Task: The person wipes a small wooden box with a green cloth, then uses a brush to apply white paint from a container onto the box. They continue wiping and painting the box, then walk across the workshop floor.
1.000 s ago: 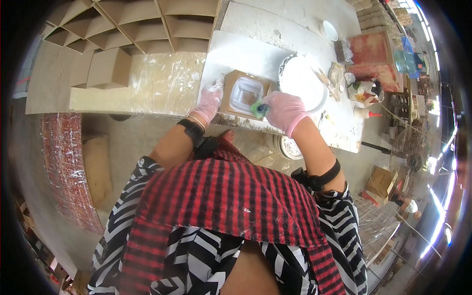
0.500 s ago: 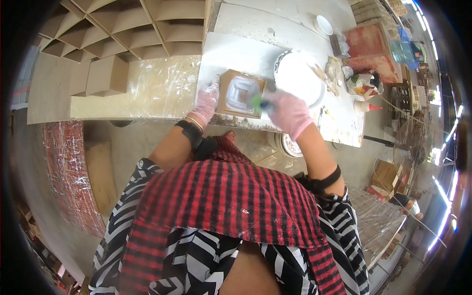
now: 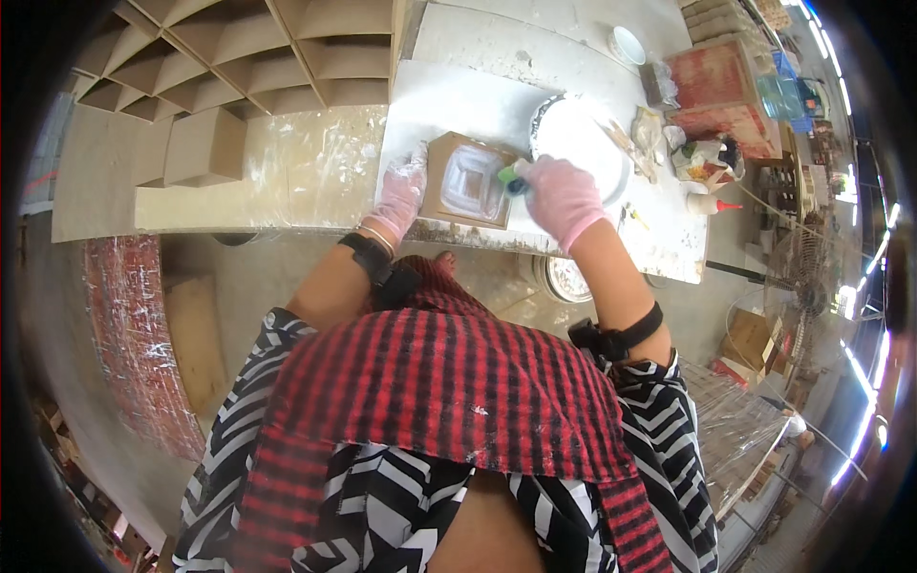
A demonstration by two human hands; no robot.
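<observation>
A brown cardboard-coloured box point(image 3: 446, 153) stands on the white work surface, its inside coated in wet-looking white. My left hand point(image 3: 401, 191), in a pink glove smeared with white at the fingers, lies along the box's left side with the fingers stretched out. In a pink glove too, my right hand point(image 3: 565, 196) is closed round a small green and dark tool point(image 3: 514, 180) at the box's right rim. Its exact kind is too small to tell. Just beyond my right hand sits a round tub point(image 3: 585, 143) of white paste, with a flat stick point(image 3: 626, 148) across its right edge.
A brown grid of compartments point(image 3: 272, 48) rises at the far left, with plain brown boxes point(image 3: 203, 148) nearby. To the right are a red-tipped bottle point(image 3: 712, 205), plastic bags point(image 3: 707, 158) and a red-stained crate point(image 3: 721, 91). A white bowl point(image 3: 628, 45) stands farther back.
My right hand, blurred before, is sharper now and has shifted slightly right and away from me with the green tool. My left hand and the box stay nearly where they were.
</observation>
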